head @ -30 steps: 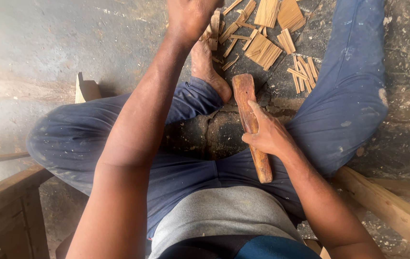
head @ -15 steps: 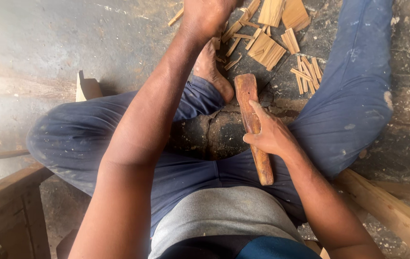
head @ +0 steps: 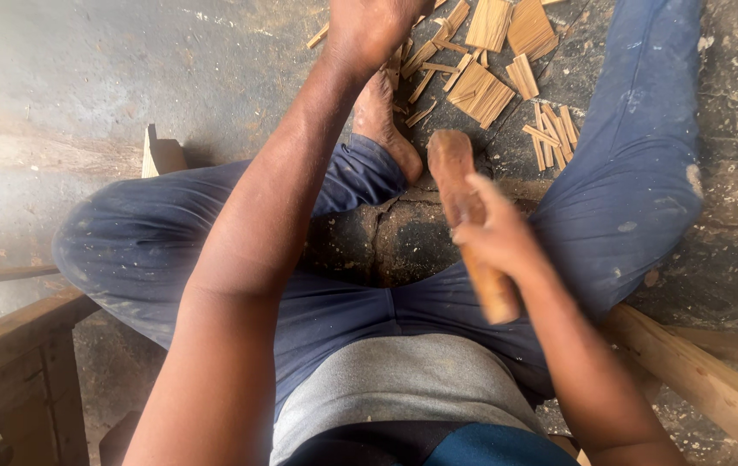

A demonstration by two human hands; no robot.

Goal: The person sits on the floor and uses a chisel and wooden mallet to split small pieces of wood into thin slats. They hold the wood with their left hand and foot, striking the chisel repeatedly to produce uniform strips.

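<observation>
My right hand (head: pixel 498 237) grips a thick reddish wooden club (head: pixel 454 168) by its handle, holding it over a dark round wooden block (head: pixel 386 242) between my legs. My left hand (head: pixel 369 30) reaches forward to the top of the view, over a scatter of split wooden sticks and flat pieces (head: pixel 481 91) on the ground; its fingers are partly cut off by the frame edge, so what it holds is hidden. My bare foot (head: pixel 382 121) rests just below that hand.
I sit with legs in blue trousers (head: pixel 637 173) spread on a dusty concrete floor. A wooden beam (head: pixel 706 380) lies at the lower right, a wooden piece of furniture (head: pixel 15 371) at the lower left, and a small wood offcut (head: pixel 162 155) stands beyond my left knee.
My right hand with the club has shifted slightly and is now motion-blurred. My left hand has stayed stretched forward over the split sticks.
</observation>
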